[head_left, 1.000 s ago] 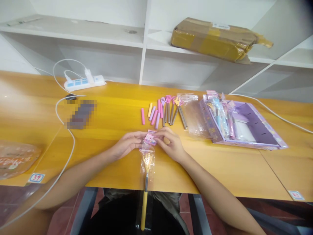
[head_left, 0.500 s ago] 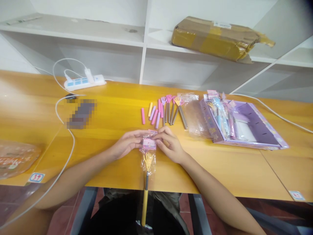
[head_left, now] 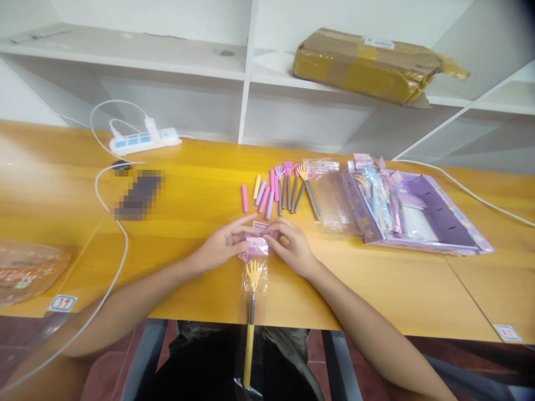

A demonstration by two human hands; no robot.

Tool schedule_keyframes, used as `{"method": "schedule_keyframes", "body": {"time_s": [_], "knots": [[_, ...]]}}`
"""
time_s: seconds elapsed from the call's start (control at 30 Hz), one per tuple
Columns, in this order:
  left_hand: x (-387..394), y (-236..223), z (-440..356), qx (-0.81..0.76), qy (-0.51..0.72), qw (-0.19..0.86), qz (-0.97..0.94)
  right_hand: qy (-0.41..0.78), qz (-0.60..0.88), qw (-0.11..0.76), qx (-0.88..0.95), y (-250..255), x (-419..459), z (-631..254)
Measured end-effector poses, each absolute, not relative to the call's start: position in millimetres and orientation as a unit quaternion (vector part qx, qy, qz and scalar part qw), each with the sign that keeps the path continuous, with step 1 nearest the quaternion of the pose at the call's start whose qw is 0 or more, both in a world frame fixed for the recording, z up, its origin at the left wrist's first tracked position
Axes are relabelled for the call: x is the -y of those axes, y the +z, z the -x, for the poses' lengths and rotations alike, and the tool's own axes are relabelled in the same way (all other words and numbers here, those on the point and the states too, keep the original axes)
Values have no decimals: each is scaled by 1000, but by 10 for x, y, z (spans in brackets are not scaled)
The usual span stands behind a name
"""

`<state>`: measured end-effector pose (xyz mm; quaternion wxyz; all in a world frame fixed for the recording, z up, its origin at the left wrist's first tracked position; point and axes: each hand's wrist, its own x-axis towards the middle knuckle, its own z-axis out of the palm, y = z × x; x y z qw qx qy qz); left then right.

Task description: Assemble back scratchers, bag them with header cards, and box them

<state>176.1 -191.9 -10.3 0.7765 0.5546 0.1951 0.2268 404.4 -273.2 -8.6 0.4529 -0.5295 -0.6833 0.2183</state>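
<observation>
A yellow back scratcher (head_left: 248, 351) with a hand-shaped head lies inside a clear plastic bag (head_left: 262, 287). Its handle hangs past the table's front edge above my lap. The bag's top meets a folded pink header card (head_left: 257, 246). My left hand (head_left: 219, 245) pinches the card's left side, thumb low, index finger stretched out above it. On the card's right side, my right hand (head_left: 291, 245) closes thumb and fingertips at the fold. Just beyond lie several bare back scratchers (head_left: 288, 186) with metal rods, beside several pink, purple and yellow handle sleeves (head_left: 262, 195).
To the right stands a purple box (head_left: 434, 245) with bagged back scratchers; clear bags (head_left: 336, 203) lie beside it. A power strip (head_left: 144, 142), a white cable (head_left: 125, 245) and a blurred dark object (head_left: 140, 195) are on the left. A taped carton (head_left: 359, 67) rests on the shelf.
My left index finger has lifted and straightened away from the card. My right fingers have closed in at the card's fold. The bagged back scratcher has shifted very slightly right.
</observation>
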Motion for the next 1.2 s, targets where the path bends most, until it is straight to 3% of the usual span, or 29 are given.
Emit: {"method": "schedule_keyframes", "body": {"time_s": [0.27, 0.63, 0.93, 1.2], "knots": [[1930, -208, -1772, -262, 200, 713, -619, 243, 478, 448, 716, -15, 2766, -4039], [1943, -115, -1765, -247, 193, 732, -604, 287, 460, 439, 717, -68, 2769, -4013], [1922, -219, -1760, -229, 177, 751, -593, 453, 473, 379, 654, -240, 2797, -3961], [1873, -226, -1755, -224, 189, 752, -591, 523, 435, 414, 605, -145, 2792, -3956]]}}
